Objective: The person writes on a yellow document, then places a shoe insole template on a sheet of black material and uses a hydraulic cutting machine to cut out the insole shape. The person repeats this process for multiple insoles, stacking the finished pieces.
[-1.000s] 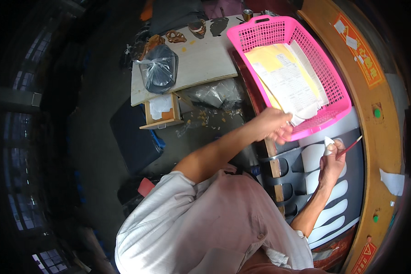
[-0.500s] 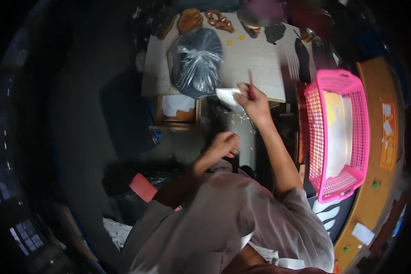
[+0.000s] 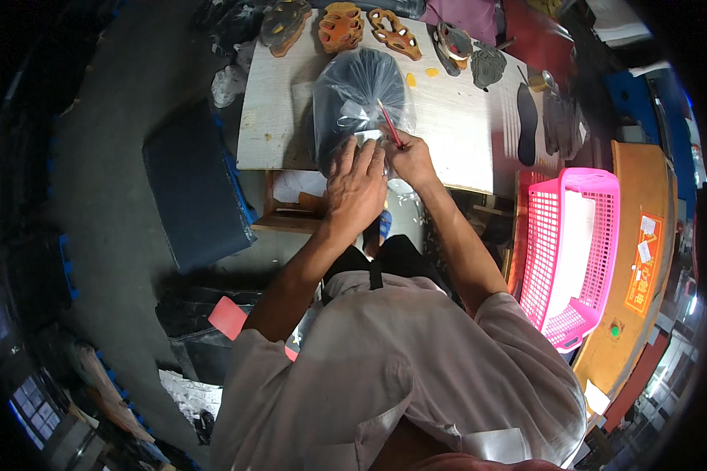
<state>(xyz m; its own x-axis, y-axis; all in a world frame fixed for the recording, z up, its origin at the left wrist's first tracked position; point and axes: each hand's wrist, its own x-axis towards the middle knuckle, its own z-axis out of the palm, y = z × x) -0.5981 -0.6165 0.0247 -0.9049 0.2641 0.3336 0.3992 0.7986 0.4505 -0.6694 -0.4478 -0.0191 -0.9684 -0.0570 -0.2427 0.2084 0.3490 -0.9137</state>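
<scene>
Glossy, crinkled clear plastic bag (image 3: 359,98) over something dark. Pale, matt wooden board (image 3: 456,125) as tabletop, grain faintly visible. Slim red pen (image 3: 390,123), probably plastic. Small white slip (image 3: 367,137), paper by the look. Bright pink plastic basket (image 3: 542,259), smooth lattice. Matt grey cloth shirt (image 3: 401,377).

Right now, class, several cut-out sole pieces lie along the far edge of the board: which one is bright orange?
The second sole piece from the left, with holes through it. Its left neighbour is darker brown, its right neighbour duller tan, and the far-right piece grey.
</scene>
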